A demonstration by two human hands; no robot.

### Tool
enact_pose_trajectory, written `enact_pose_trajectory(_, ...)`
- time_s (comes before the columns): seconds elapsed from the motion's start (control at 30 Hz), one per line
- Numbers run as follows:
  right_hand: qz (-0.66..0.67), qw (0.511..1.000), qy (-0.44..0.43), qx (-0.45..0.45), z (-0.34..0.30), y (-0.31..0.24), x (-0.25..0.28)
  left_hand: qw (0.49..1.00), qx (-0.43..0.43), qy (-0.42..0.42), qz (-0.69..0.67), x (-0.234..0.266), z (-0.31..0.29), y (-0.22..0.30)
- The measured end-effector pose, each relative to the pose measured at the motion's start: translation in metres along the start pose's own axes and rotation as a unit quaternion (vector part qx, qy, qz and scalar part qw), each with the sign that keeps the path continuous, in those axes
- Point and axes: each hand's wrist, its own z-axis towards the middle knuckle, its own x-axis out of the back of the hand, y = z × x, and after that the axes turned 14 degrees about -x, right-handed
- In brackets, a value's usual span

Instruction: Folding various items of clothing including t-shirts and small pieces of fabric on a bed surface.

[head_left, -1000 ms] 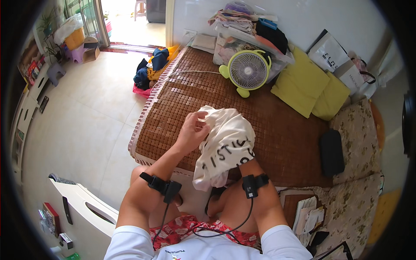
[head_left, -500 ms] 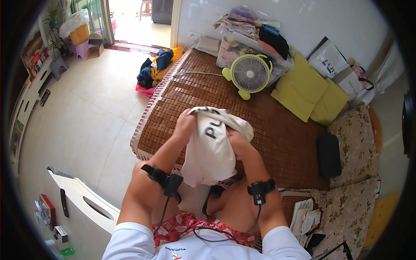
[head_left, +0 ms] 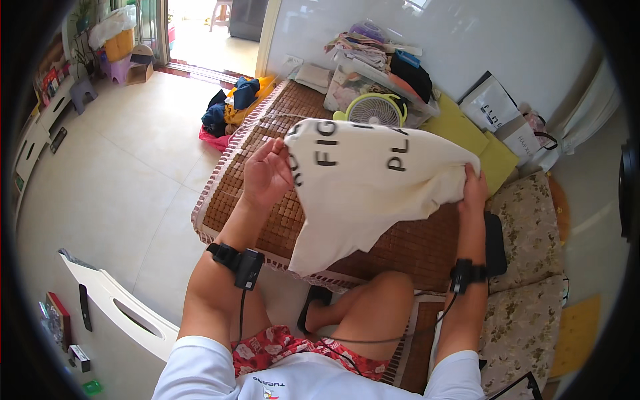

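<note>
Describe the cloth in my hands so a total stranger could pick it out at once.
Start at the large brown tiled mat. Above it, a cream cloth stretches between the left hand and the right hand, hiding the lower part of the green-rimmed fan from this view. Unlike the plain yellow-green cushions behind it, it carries big black lettering.

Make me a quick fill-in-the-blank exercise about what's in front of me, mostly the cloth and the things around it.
1. The lettering on the cream cloth, stretched between the left hand and right hand, is ____ in colour.
2. The fan, partly hidden by the cloth, has a rim coloured ____.
3. The patterned shorts are mainly ____ and white.
4. The floral fabric lies on the person's ____ side.

Missing words: black; green; red; right.
</note>
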Motion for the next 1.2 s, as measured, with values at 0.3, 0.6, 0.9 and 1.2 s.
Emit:
enact_pose_trajectory(0.3,-0.284,0.925,-0.242,-0.069,-0.117,0.089,-0.099,0.991,0.106,-0.074,0.043,-0.017,-0.006,-0.057)
enact_pose_trajectory(0.6,-0.210,0.968,-0.140,0.004,-0.090,0.151,-0.115,0.957,0.034,-0.004,0.288,-0.001,0.000,-0.057)
enact_pose_trajectory(0.9,0.030,0.963,-0.233,-0.133,-0.092,0.019,-0.099,0.372,-0.222,-0.176,0.884,-0.004,-0.016,-0.067)
enact_pose_trajectory(1.2,-0.405,0.902,-0.051,0.137,-0.032,0.077,-0.071,0.240,-0.139,-0.086,0.957,0.057,-0.004,-0.084)
